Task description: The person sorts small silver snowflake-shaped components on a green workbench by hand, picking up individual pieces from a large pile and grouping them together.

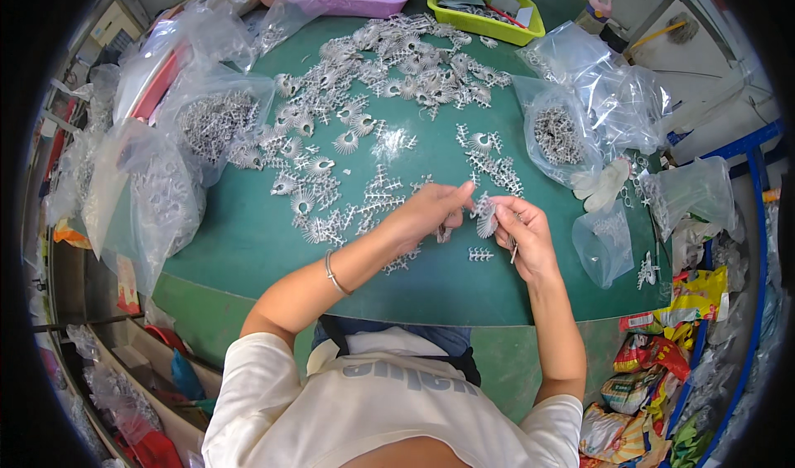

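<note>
My right hand [524, 229] pinches a grey fan-shaped piece [485, 214] with a branched end, above the green table. A thin stick-like tool [514, 253] pokes out below its fingers. Close beside it, my left hand [432, 207] is closed, thumb stretched toward that piece; a bit of grey shows under its fingers, but what it grips is hidden. A short toothed grey strip [480, 254] lies below, between the hands. Branched strips [494, 170] are just beyond them, and more fan-shaped pieces [346, 142] spread to the left.
A large heap of grey pieces [406, 58] covers the table's far middle. Plastic bags of small parts stand left [217, 120] and right [560, 132]. Purple [352, 4] and yellow-green [487, 26] trays sit at the back. A white glove [603, 185] lies at right.
</note>
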Motion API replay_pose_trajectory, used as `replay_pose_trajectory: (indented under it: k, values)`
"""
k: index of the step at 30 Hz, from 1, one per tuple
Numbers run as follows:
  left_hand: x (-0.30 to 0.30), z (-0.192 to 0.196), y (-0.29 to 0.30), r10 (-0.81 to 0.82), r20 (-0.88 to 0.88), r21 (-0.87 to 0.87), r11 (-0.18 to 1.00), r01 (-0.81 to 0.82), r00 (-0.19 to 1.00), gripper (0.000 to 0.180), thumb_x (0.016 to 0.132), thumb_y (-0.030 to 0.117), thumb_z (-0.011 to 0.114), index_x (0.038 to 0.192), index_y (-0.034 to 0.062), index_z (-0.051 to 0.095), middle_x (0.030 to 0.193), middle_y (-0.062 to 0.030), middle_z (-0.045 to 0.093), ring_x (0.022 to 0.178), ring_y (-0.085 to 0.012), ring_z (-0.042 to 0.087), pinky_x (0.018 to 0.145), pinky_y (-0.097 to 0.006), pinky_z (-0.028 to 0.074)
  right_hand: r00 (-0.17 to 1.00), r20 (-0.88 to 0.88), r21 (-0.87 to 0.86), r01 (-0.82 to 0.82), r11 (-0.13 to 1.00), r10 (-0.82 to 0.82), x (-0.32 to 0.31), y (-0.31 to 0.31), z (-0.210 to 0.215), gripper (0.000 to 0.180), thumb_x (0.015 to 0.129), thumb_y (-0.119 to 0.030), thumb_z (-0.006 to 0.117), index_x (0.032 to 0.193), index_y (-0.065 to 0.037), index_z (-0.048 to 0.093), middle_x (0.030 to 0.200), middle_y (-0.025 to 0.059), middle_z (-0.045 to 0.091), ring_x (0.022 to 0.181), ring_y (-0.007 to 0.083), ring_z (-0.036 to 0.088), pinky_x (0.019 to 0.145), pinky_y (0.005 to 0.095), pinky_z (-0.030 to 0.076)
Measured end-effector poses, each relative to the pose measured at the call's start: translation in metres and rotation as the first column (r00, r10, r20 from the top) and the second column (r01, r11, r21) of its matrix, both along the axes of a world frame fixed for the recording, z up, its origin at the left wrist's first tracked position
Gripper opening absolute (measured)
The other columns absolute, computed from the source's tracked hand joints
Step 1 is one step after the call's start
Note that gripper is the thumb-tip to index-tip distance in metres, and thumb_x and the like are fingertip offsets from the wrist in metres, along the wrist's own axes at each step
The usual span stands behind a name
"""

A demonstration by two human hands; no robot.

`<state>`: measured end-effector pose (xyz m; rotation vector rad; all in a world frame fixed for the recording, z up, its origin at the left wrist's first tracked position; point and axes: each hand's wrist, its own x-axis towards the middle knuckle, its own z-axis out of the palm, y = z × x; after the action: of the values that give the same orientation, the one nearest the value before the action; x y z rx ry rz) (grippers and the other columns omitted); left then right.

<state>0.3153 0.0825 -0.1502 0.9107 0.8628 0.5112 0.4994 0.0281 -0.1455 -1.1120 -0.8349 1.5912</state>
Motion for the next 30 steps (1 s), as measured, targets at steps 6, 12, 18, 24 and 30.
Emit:
replay_pose_trajectory:
  k: [6, 12, 18, 24, 30]
  values:
    - [-0.005, 0.004, 0.004, -0.116, 0.191, -0.081, 0.988, 0.134, 0.975, 0.027, 0.088, 0.033, 0.06, 0.077, 0.0086, 0.06, 0.061, 0.0059, 0.045, 0.055, -0.0043, 0.042, 0.051, -0.022, 0.037, 0.93, 0.351, 0.28, 0.003, 0.96, -0.105, -0.012, -0.005, 0.012, 0.011, 0.084, -0.011, 0.064, 0.089, -0.001, 0.063, 0.071, -0.0004, 0.059, 0.056, 0.0017, 0.042, 0.049, 0.0176, 0.033]
    - [-0.006, 0.018, -0.01, -0.083, 0.242, -0.057, 0.993, 0.1, 0.967, 0.025, 0.088, 0.028, 0.06, 0.072, 0.0083, 0.059, 0.06, 0.0054, 0.045, 0.053, -0.0041, 0.04, 0.051, -0.022, 0.038, 0.987, 0.095, 0.117, 0.116, 0.986, -0.128, -0.017, -0.016, 0.02, 0.01, 0.086, -0.011, 0.061, 0.083, -0.002, 0.059, 0.068, -0.0008, 0.055, 0.058, 0.0026, 0.046, 0.049, 0.0167, 0.034]
    - [-0.01, 0.013, -0.012, -0.167, 0.36, 0.017, 0.985, 0.172, 0.918, 0.025, 0.089, 0.024, 0.058, 0.074, 0.0036, 0.059, 0.06, 0.0024, 0.046, 0.053, -0.0056, 0.04, 0.051, -0.023, 0.039, 0.978, -0.207, 0.002, 0.029, 1.0, -0.028, -0.016, -0.009, 0.025, 0.01, 0.086, -0.013, 0.061, 0.083, -0.003, 0.059, 0.069, -0.0015, 0.055, 0.056, 0.0029, 0.048, 0.046, 0.0172, 0.035]
    - [-0.013, 0.007, -0.027, -0.252, 0.352, 0.118, 0.967, 0.225, 0.901, 0.034, 0.09, 0.032, 0.055, 0.074, 0.0023, 0.06, 0.057, 0.0031, 0.044, 0.053, -0.0058, 0.04, 0.052, -0.023, 0.038, 0.999, -0.008, 0.137, 0.054, 0.989, -0.054, -0.028, -0.019, 0.027, 0.009, 0.086, -0.012, 0.06, 0.083, -0.004, 0.058, 0.068, -0.0032, 0.055, 0.055, 0.0019, 0.046, 0.047, 0.0165, 0.033]
    - [-0.012, -0.006, -0.026, -0.202, 0.554, -0.032, 0.964, 0.263, 0.808, 0.039, 0.09, 0.037, 0.053, 0.069, 0.0036, 0.054, 0.054, 0.0027, 0.037, 0.057, -0.0124, 0.041, 0.048, -0.025, 0.034, 0.996, -0.092, 0.093, 0.028, 0.995, -0.019, -0.018, -0.012, 0.028, 0.008, 0.085, -0.01, 0.061, 0.085, -0.005, 0.056, 0.067, -0.0034, 0.053, 0.054, 0.0016, 0.042, 0.046, 0.017, 0.029]
